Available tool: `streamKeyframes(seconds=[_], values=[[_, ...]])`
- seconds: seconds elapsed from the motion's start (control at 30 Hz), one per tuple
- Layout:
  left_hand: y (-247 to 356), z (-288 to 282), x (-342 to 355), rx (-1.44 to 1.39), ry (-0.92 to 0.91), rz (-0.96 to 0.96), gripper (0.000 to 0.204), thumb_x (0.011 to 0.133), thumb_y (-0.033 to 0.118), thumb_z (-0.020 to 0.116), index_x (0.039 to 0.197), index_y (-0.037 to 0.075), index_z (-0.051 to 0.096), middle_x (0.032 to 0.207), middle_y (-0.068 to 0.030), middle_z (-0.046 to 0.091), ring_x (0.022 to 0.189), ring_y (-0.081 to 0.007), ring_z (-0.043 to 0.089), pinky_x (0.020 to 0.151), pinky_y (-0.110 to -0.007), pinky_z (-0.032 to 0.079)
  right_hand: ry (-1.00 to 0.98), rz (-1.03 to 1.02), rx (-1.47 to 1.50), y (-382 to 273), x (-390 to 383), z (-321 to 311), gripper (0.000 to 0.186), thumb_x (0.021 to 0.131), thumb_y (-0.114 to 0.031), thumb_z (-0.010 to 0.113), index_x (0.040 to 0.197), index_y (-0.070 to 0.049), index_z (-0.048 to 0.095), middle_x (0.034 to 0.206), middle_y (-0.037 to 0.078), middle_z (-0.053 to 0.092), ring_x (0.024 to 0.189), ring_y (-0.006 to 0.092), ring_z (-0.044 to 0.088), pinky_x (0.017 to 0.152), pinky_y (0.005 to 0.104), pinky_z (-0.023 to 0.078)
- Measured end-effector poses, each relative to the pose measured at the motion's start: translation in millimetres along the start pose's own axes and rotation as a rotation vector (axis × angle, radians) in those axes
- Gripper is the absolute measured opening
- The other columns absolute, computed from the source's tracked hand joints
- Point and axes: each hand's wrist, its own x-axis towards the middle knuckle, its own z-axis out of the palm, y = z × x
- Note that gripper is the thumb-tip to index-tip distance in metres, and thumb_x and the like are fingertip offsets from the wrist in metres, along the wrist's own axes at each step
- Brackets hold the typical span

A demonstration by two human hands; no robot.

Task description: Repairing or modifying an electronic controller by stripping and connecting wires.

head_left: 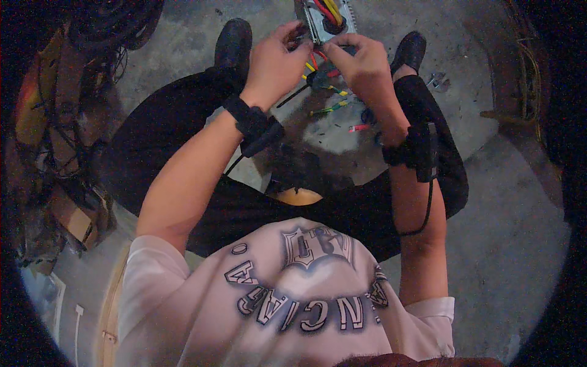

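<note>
Gently work at the near edge of the metal unit (318, 27), left hand (275, 66) and right hand (365, 66) curled, grasps unclear, leaving wires (333, 12) unstrained.

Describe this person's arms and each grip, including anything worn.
The left arm and right arm emerge from short, pale sleeves. Black wrist straps carry boxy black devices with thin black cables. No glove shows on the left grip or right grip.
</note>
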Motion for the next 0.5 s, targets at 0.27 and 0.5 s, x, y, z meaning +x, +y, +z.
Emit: streamKeyframes(seconds=[0.27, 0.5], values=[[12.5, -4.0, 28.2, -0.156, -0.140, -0.118, 0.041, 0.089, 0.017, 0.066, 0.124, -0.004, 0.061, 0.103, -0.0134, 0.073, 0.093, -0.0202, 0.070, 0.084, -0.031, 0.053, 0.088, 0.008, 0.038, -3.7, -2.8, -2.6, 0.032, 0.086, -0.026, 0.065, 0.090, 0.004, 0.072, 0.065, 0.017, 0.069, 0.060, 0.0214, 0.071, 0.056, 0.0330, 0.055], [20.8, 3.5, 44.4, -0.071, -0.183, -0.118, 0.027, 0.090, 0.013, 0.066, 0.114, 0.002, 0.070, 0.104, -0.0117, 0.073, 0.093, -0.0187, 0.071, 0.083, -0.031, 0.055, 0.104, 0.057, -0.017, -0.4, 0.8, -10.5, 0.032, 0.084, -0.025, 0.064, 0.087, 0.005, 0.073, 0.067, 0.017, 0.070, 0.059, 0.0223, 0.071, 0.059, 0.0344, 0.055]])
